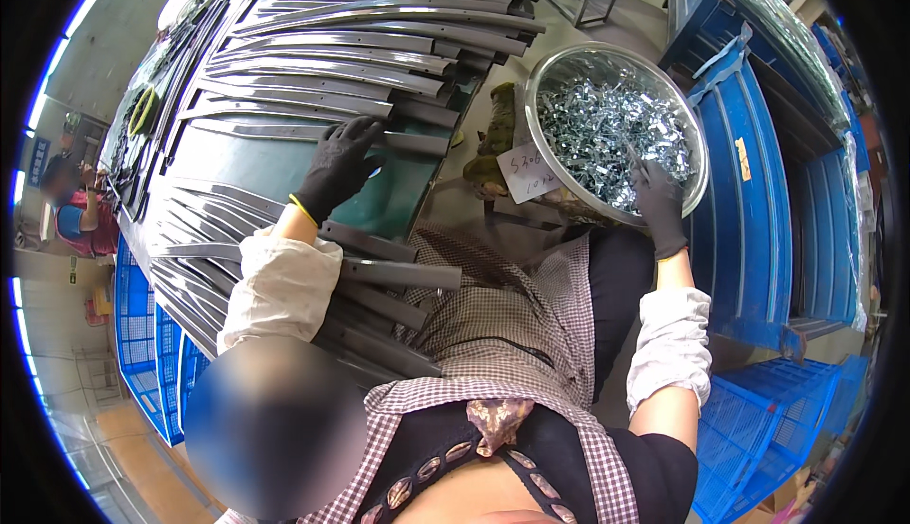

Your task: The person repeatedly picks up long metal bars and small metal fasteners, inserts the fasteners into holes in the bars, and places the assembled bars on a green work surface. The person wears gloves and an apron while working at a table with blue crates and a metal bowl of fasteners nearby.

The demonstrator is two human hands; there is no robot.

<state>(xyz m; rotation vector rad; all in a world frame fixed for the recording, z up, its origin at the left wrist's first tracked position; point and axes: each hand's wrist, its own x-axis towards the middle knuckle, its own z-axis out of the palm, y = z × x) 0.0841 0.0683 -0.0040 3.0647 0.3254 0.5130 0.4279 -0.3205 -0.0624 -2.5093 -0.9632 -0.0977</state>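
Note:
My left hand point(343, 162), in a black glove, is over the table with its fingers apart. Its fingertips are at a long dark grey strip point(284, 133), one of many laid side by side. The thumb points toward the table's right edge. To the right, my gloved right hand point(661, 204) reaches over the near rim of a large round metal bowl point(700, 159). Its fingers are drawn together among small shiny metal pieces point(607, 121) that fill the bowl. What those fingertips grip is hard to make out.
The green-topped table point(393, 197) carries more strips, some jutting over its right edge toward my lap. A paper label point(531, 171) hangs by the bowl. A blue metal container point(735, 183) stands to the right, with blue plastic crates point(768, 410) below. Another person point(81, 211) is at far left.

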